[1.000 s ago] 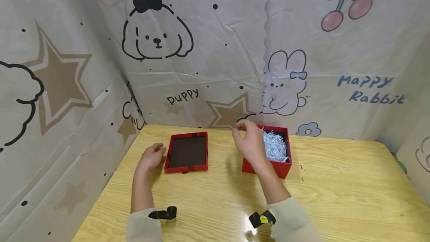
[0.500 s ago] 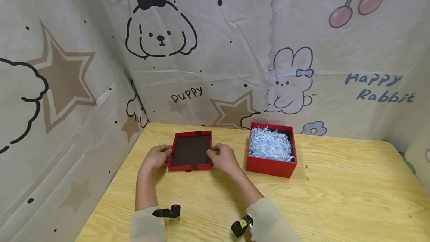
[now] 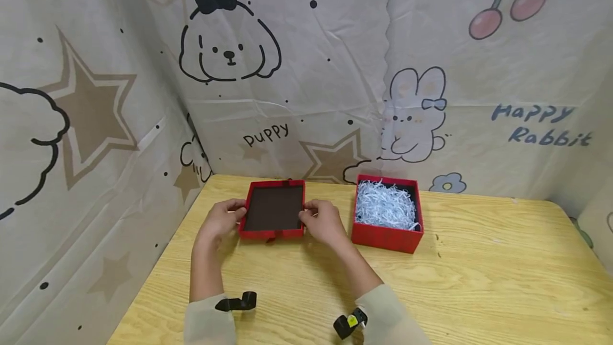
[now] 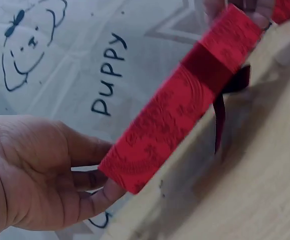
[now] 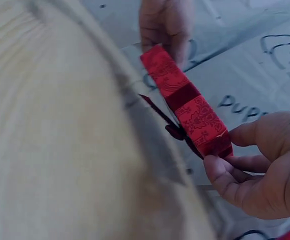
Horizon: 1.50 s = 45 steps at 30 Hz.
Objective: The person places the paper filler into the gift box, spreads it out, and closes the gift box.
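Both hands grip a shallow red box lid point(image 3: 275, 207), its dark inner side facing up in the head view. My left hand point(image 3: 221, 222) pinches the left edge; my right hand point(image 3: 325, 222) pinches the right edge. From the wrist views, the patterned red side of the lid point(image 4: 160, 115) carries a dark red ribbon band, and a ribbon bow point(image 5: 175, 131) hangs beneath. The lid is held off the table, with a gap and shadow under it. Right of it stands the red box base point(image 3: 385, 237), filled with pale blue shredded paper point(image 3: 384, 205).
The wooden table point(image 3: 469, 270) extends to the right and front. A printed cloth point(image 3: 335, 89) hangs behind the table and along its left side. The box base stands close to the right hand.
My right hand has come left from beside the box base to the lid's right edge. Both hands now hold the lid, which has risen slightly off the table.
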Available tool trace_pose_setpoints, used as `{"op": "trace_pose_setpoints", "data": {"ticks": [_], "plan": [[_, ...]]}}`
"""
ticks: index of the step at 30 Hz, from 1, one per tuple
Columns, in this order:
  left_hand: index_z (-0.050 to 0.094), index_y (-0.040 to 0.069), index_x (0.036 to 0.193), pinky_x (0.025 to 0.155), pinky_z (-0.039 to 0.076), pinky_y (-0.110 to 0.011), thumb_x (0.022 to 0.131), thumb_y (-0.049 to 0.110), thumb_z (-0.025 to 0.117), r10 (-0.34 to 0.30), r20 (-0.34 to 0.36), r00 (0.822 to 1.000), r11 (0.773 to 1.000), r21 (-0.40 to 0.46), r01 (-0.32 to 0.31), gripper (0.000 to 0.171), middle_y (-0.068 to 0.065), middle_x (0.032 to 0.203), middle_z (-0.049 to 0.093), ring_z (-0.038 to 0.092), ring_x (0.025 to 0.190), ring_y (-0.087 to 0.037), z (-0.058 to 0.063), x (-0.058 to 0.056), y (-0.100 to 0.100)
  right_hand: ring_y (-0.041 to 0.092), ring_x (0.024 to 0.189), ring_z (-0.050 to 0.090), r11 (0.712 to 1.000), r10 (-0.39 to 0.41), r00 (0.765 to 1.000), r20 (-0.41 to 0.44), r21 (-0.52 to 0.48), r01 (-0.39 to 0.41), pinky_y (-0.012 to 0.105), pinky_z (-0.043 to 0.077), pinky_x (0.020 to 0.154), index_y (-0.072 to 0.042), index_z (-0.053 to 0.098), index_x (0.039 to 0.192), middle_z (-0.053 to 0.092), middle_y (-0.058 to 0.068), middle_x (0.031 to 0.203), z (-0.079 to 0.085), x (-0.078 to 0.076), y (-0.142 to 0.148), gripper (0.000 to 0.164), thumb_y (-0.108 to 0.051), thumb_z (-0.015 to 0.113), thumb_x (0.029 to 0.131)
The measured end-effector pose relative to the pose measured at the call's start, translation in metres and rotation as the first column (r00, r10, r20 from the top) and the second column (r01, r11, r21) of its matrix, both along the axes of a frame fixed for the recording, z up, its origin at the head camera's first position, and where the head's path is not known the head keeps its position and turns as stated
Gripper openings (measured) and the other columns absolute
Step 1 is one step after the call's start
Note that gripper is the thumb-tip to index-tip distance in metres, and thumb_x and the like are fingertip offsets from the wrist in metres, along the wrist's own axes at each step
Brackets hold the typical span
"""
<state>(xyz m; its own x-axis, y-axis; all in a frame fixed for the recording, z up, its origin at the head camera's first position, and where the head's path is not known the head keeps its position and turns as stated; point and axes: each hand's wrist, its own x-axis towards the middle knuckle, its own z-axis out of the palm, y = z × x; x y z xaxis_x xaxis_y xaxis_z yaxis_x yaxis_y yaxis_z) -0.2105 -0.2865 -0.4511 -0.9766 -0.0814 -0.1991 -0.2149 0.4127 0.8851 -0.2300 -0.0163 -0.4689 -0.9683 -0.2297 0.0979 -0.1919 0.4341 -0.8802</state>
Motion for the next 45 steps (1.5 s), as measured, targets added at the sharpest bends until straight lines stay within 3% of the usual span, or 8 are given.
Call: {"op": "trace_pose_setpoints", "data": {"ticks": [6, 9, 13, 18, 21, 31, 41, 45], "plan": [[0.059, 0.0, 0.147, 0.091, 0.057, -0.038, 0.112, 0.013, 0.053, -0.043, -0.084, 0.995, 0.999, -0.016, 0.042, 0.038, -0.021, 0.142, 0.059, 0.066, 0.112, -0.032, 0.023, -0.001, 0.026, 0.022, 0.084, 0.072, 0.999, -0.051, 0.996, -0.068, 0.005, 0.051, 0.035, 0.058, 0.073, 0.004, 0.076, 0.118, 0.076, 0.011, 0.095, 0.033, 0.005, 0.032, 0.027, -0.011, 0.069, 0.096], [0.061, 0.001, 0.146, 0.091, 0.058, -0.043, 0.111, 0.015, 0.055, -0.068, -0.14, 0.988, 0.997, -0.039, 0.063, 0.038, -0.02, 0.14, 0.061, 0.067, 0.107, -0.031, 0.036, -0.002, 0.049, 0.019, 0.078, 0.067, 0.994, -0.11, 0.989, -0.102, -0.015, 0.109, 0.031, 0.054, 0.068, 0.004, 0.076, 0.118, 0.073, 0.01, 0.093, 0.046, 0.011, 0.052, 0.028, -0.011, 0.068, 0.095], [0.062, 0.002, 0.146, 0.09, 0.059, -0.046, 0.11, 0.014, 0.057, -0.091, -0.215, 0.972, 0.996, -0.028, 0.087, 0.038, -0.02, 0.136, 0.064, 0.069, 0.104, -0.03, 0.045, -0.005, 0.085, 0.02, 0.081, 0.068, 0.983, -0.184, 0.973, -0.142, -0.012, 0.184, 0.032, 0.053, 0.073, 0.003, 0.075, 0.122, 0.073, 0.011, 0.097, 0.058, 0.02, 0.084, 0.031, -0.011, 0.064, 0.097], [0.061, 0.004, 0.148, 0.088, 0.06, -0.042, 0.109, 0.013, 0.06, -0.124, -0.31, 0.943, 0.992, -0.002, 0.13, 0.04, -0.017, 0.137, 0.063, 0.067, 0.115, -0.032, 0.043, -0.003, 0.13, 0.021, 0.084, 0.07, 0.969, -0.244, 0.966, -0.081, 0.009, 0.246, 0.032, 0.055, 0.073, 0.001, 0.072, 0.129, 0.074, 0.013, 0.106, 0.065, 0.031, 0.128, 0.034, -0.014, 0.061, 0.101], [0.057, 0.004, 0.152, 0.089, 0.061, -0.04, 0.109, 0.014, 0.06, -0.183, -0.361, 0.914, 0.982, -0.026, 0.187, 0.044, -0.016, 0.139, 0.06, 0.065, 0.118, -0.032, 0.041, -0.001, 0.15, 0.024, 0.09, 0.069, 0.961, -0.276, 0.96, -0.045, 0.015, 0.277, 0.03, 0.054, 0.072, 0.001, 0.07, 0.132, 0.073, 0.016, 0.111, 0.068, 0.037, 0.151, 0.035, -0.014, 0.06, 0.102], [0.05, 0.003, 0.156, 0.076, 0.056, -0.029, 0.109, 0.016, 0.06, -0.349, -0.389, 0.852, 0.933, -0.057, 0.356, 0.05, -0.011, 0.138, 0.058, 0.068, 0.104, -0.024, 0.029, 0.003, 0.185, 0.027, 0.098, 0.065, 0.952, -0.304, 0.952, 0.032, 0.032, 0.303, 0.024, 0.055, 0.074, 0.003, 0.066, 0.136, 0.07, 0.019, 0.119, 0.07, 0.056, 0.197, 0.036, -0.014, 0.057, 0.106], [0.05, 0.003, 0.156, 0.073, 0.055, -0.03, 0.109, 0.017, 0.06, -0.403, -0.372, 0.836, 0.909, -0.054, 0.414, 0.05, -0.013, 0.136, 0.059, 0.069, 0.103, -0.024, 0.033, -0.011, 0.216, 0.027, 0.099, 0.064, 0.933, -0.361, 0.932, 0.042, 0.018, 0.36, 0.021, 0.053, 0.071, 0.005, 0.064, 0.139, 0.069, 0.022, 0.124, 0.076, 0.058, 0.225, 0.038, -0.014, 0.056, 0.107], [0.051, 0.005, 0.157, 0.079, 0.056, -0.034, 0.109, 0.017, 0.06, -0.4, -0.376, 0.836, 0.911, -0.064, 0.407, 0.05, -0.012, 0.138, 0.059, 0.068, 0.106, -0.024, 0.038, -0.014, 0.223, 0.027, 0.099, 0.065, 0.935, -0.354, 0.935, 0.032, 0.002, 0.355, 0.022, 0.054, 0.071, 0.004, 0.063, 0.14, 0.068, 0.022, 0.124, 0.075, 0.057, 0.232, 0.039, -0.015, 0.057, 0.107]]}}
